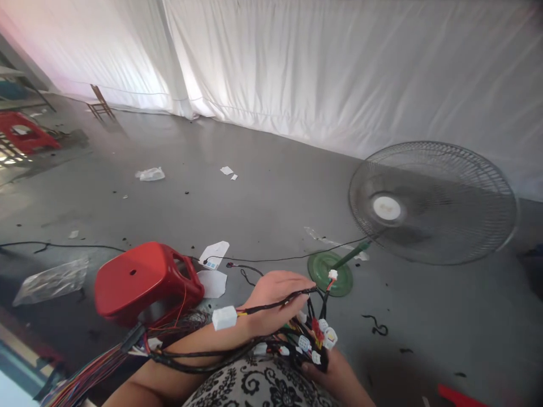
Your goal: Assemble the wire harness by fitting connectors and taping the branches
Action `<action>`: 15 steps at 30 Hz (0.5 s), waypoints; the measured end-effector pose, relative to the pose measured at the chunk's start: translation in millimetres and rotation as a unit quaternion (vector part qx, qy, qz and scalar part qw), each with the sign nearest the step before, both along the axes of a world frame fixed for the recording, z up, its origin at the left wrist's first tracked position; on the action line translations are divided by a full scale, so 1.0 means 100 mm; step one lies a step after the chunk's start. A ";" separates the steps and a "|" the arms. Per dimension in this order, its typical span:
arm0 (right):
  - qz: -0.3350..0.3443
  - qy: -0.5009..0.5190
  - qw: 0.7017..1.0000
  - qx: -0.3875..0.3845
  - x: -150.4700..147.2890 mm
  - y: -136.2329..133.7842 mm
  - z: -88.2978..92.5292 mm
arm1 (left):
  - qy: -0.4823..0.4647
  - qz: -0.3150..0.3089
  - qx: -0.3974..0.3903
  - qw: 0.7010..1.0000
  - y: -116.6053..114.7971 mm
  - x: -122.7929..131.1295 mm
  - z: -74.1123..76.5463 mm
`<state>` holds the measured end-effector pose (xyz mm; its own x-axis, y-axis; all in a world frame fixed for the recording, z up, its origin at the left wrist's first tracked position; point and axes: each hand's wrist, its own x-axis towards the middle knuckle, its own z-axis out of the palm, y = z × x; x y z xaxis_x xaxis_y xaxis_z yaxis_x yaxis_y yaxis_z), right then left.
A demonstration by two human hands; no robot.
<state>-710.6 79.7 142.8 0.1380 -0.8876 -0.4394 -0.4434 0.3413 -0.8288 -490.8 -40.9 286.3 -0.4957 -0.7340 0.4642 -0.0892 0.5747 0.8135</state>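
Observation:
My left hand [271, 297] is closed around black branches of a wire harness [199, 353], with a white connector [224, 317] lying across my wrist. My right hand [328, 370] sits lower, gripping the same harness from below. A cluster of white and red plugs [316, 336] fans out between the two hands. The harness trails left over my lap into a bundle of coloured wires [91, 370].
A red plastic stool [139, 280] stands left of my hands. A floor fan [432, 200] on a green base [328, 274] stands to the right, its cable running left. Paper scraps and plastic wrap litter the grey floor [263, 192]. White sheeting hangs behind.

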 end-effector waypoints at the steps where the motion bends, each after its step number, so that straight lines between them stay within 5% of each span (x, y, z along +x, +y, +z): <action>1: 0.016 0.012 1.000 -0.011 0.00 -0.01 0.02 | -0.017 0.000 -0.015 1.000 -0.01 0.00 0.00; 7: 0.014 0.029 0.999 -0.020 0.01 -0.04 0.04 | -0.090 0.004 -0.043 0.995 -0.06 0.00 -0.03; 15: -0.003 -0.037 0.999 -0.008 0.05 -0.06 0.09 | -0.046 -0.002 0.035 0.998 -0.04 0.01 -0.05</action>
<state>-705.5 73.4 152.1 0.1648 -0.8952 -0.4140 -0.3793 0.3299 -0.8645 -489.7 -45.1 281.0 -0.5364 -0.7613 0.3644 -0.1641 0.5176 0.8398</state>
